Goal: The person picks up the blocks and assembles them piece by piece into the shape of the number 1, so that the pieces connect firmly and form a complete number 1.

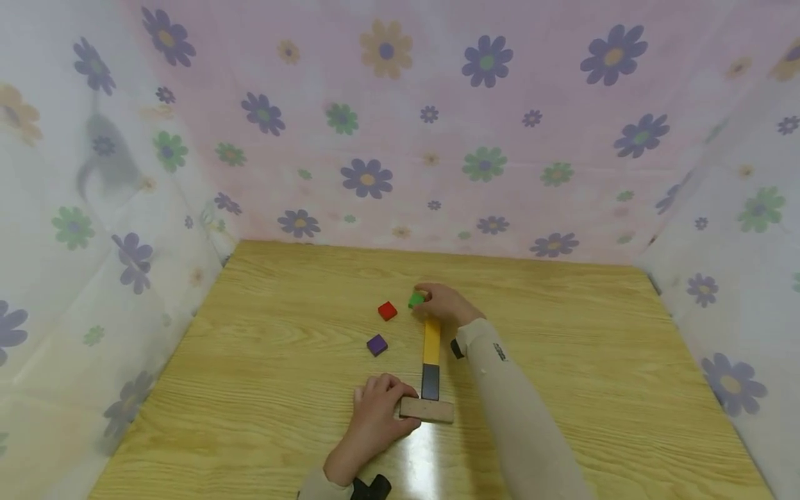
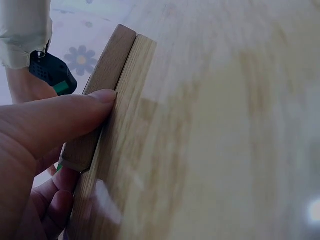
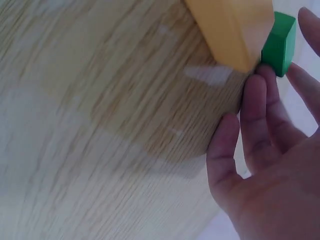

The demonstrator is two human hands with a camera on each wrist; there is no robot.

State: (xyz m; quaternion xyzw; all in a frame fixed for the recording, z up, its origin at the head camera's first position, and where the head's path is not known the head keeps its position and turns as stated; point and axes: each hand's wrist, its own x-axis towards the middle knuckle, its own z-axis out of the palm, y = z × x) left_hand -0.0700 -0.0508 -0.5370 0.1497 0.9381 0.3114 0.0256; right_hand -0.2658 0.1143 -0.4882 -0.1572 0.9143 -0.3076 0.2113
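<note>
In the head view, my left hand (image 1: 377, 413) holds one end of a plain wooden block (image 1: 434, 410), its thumb on the near side and fingers at the far side. The left wrist view shows the thumb along the face of this wooden block (image 2: 102, 80). A black block (image 1: 430, 382) and a yellow block (image 1: 432, 342) run in a line away from it. At the yellow block's far end, my right hand (image 1: 446, 304) has its thumb and fingertips around a green block (image 1: 416, 299). In the right wrist view, the green block (image 3: 280, 42) sits just beyond the yellow block (image 3: 235, 32).
A red block (image 1: 387, 310) and a purple block (image 1: 377, 344) lie on the wood-grain table (image 1: 281, 347), left of the line. Flower-patterned cloth (image 1: 400, 139) closes off the back and both sides. The right forearm (image 1: 521, 410) reaches along the right of the line.
</note>
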